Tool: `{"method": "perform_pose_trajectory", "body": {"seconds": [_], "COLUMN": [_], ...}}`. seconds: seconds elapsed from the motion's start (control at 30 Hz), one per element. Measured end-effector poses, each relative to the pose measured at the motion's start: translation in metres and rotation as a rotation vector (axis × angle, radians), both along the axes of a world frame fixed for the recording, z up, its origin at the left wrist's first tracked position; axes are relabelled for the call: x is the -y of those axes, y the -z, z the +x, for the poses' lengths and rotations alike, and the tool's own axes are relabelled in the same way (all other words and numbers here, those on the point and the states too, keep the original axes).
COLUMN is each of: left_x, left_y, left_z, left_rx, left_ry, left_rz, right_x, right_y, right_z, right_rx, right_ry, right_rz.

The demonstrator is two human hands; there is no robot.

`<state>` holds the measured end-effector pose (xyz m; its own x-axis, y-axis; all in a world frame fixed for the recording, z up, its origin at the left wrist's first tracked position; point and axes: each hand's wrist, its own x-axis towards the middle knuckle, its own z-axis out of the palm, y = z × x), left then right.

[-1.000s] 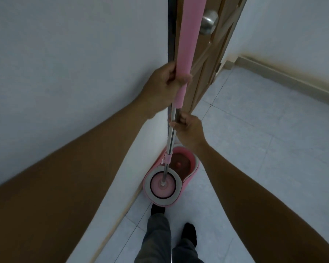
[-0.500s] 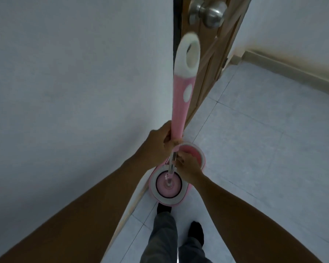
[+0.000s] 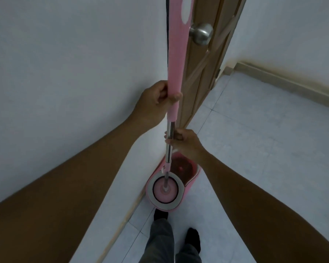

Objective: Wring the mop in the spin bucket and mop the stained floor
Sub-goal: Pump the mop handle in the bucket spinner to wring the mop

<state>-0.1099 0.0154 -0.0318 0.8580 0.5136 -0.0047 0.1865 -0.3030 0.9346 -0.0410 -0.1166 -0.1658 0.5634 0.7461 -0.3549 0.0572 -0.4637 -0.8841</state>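
Note:
The mop (image 3: pixel 177 59) stands upright, its pink handle running off the top of the frame and a steel shaft below. Its pink head (image 3: pixel 165 189) sits inside the round spin basket of the pink and white spin bucket (image 3: pixel 193 172) on the floor by the wall. My left hand (image 3: pixel 157 100) grips the bottom of the pink handle. Lower down, my right hand (image 3: pixel 184 142) is closed around the steel shaft. The bucket's far compartment holds dark brown water.
A white wall (image 3: pixel 65 92) runs along the left. A wooden door (image 3: pixel 207 76) with a metal knob (image 3: pixel 201 36) stands just behind the mop. Pale floor tiles (image 3: pixel 264 149) spread to the right, up to a skirting board. My feet (image 3: pixel 193 237) stand just before the bucket.
The handle was pushed down half a second ago, with both hands low near the bucket. It has now come back up, hands raised, mop head still in the basket.

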Motion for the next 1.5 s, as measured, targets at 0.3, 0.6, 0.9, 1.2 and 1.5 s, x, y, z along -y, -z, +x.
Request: {"method": "perform_pose_trajectory", "body": {"seconds": [0.3, 0.6, 0.9, 1.2, 1.5], "left_x": [-0.004, -0.006, -0.008, -0.008, -0.004], "left_y": [-0.032, -0.028, -0.023, -0.021, -0.023], "left_z": [0.036, 0.019, 0.019, 0.019, 0.013], "left_rx": [0.080, 0.179, 0.223, 0.241, 0.235], "left_ry": [-0.123, -0.082, 0.055, 0.077, 0.065], "left_rz": [0.066, -0.155, -0.139, -0.171, -0.170], "right_x": [-0.021, 0.007, 0.001, 0.004, -0.019], "right_y": [-0.060, 0.048, 0.116, 0.125, 0.097], "right_z": [0.012, 0.012, -0.006, 0.004, 0.010], "right_rx": [0.121, -0.079, 0.205, 0.266, 0.013], "right_ry": [0.298, -0.100, -0.477, -0.411, -0.095], "right_rz": [0.245, -0.198, -0.531, -0.468, -0.439]}}
